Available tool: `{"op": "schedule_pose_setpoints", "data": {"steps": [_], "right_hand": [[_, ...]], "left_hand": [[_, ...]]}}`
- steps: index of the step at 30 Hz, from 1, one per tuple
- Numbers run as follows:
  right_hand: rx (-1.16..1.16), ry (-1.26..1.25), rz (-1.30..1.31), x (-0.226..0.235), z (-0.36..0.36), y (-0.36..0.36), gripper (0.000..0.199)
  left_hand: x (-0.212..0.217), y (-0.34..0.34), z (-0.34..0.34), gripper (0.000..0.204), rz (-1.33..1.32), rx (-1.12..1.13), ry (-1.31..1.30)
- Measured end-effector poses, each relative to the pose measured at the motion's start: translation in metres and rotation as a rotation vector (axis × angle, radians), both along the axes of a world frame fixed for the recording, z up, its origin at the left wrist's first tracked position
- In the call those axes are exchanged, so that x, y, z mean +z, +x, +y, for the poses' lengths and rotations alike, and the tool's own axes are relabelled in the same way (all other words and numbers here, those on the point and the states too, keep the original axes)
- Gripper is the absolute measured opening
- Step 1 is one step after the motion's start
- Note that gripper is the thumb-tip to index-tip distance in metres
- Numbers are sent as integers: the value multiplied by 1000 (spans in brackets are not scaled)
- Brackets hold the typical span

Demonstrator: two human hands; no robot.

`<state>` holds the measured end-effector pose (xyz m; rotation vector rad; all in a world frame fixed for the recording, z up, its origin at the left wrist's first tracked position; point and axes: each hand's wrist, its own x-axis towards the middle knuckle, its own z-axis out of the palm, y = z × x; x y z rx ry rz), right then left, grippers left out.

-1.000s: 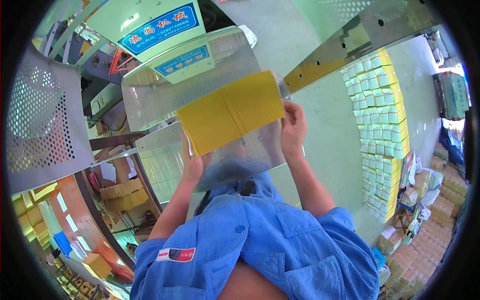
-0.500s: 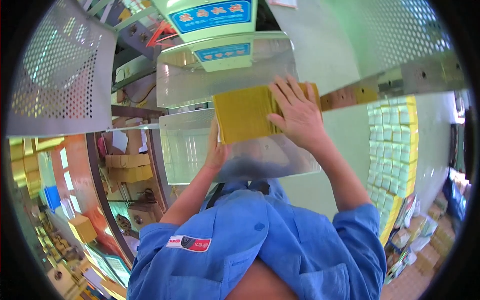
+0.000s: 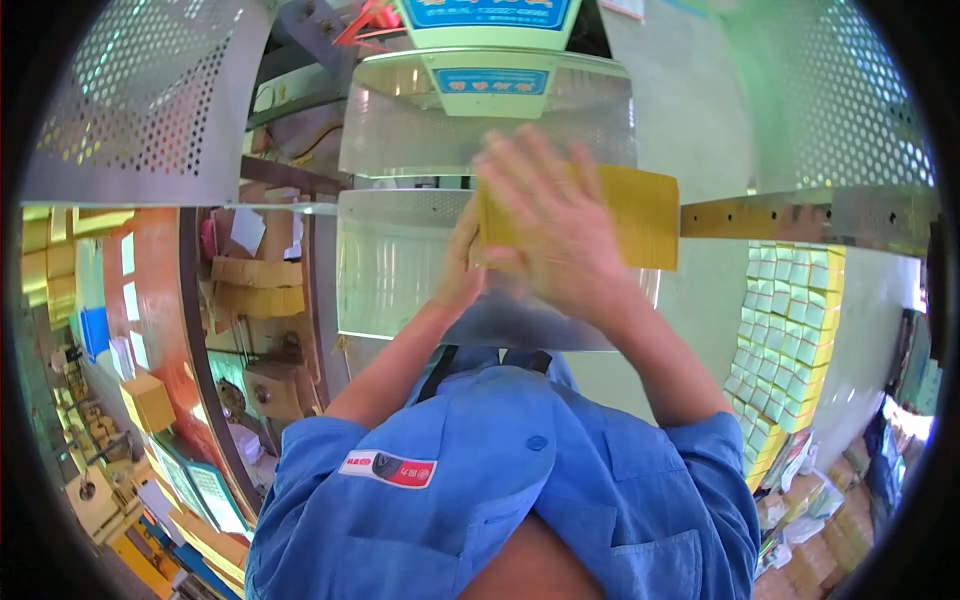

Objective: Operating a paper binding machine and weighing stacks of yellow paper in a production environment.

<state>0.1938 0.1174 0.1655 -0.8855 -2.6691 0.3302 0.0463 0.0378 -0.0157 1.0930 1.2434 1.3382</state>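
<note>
A yellow-brown rectangular bundle (image 3: 640, 212), apparently paper or card, is in front of me above the shiny metal tray. At its left end my left hand (image 3: 463, 262) grips the edge, with some fingers hidden behind it. My right hand (image 3: 555, 230) lies across the bundle's left half, palm down and fingers outstretched, smeared a little by motion. The bundle's right half shows past that hand. Below and behind it are the polished metal plates (image 3: 400, 265) of a machine.
Perforated metal panels (image 3: 140, 110) flank the machine on both sides. A metal bar (image 3: 790, 217) runs off to the right. Stacked yellow-and-white packs (image 3: 790, 340) stand at the right on the floor. Boxes (image 3: 148, 402) and a red-brown surface (image 3: 160, 300) are at left.
My right hand has swept left across the bundle, from its right end to its left half. The bundle now sits farther right in view, and the view itself has shifted.
</note>
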Motion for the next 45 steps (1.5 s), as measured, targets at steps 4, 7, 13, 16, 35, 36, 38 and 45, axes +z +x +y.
{"op": "schedule_pose_setpoints", "data": {"steps": [4, 7, 13, 16, 35, 36, 38, 45], "right_hand": [[7, -127, -37, -37, 2, -1, 76], [54, -28, 159, 2, -14, 0, 71], [-49, -68, 235, -28, -14, 29, 61], [-300, 4, 591, -15, -37, 90, 41], [-618, -708, 467, -50, -30, 120, 19], [-621, -713, 468, -65, -28, 120, 19], [-647, -758, 328, -102, -26, 116, 28], [-664, -1273, 757, -122, -38, 140, 31]], "left_hand": [[24, 0, 3, 55, -400, 10, -143], [29, -12, -16, 57, -217, -41, -146], [43, 14, 4, 46, -460, 29, -140], [34, 4, -6, 42, -443, 65, -226], [115, -50, -33, 46, 187, -37, -461], [105, -53, -33, 46, 189, -39, -466], [71, -57, -35, 49, 139, 18, -811], [61, -56, -51, 56, -7, 160, -693]]}}
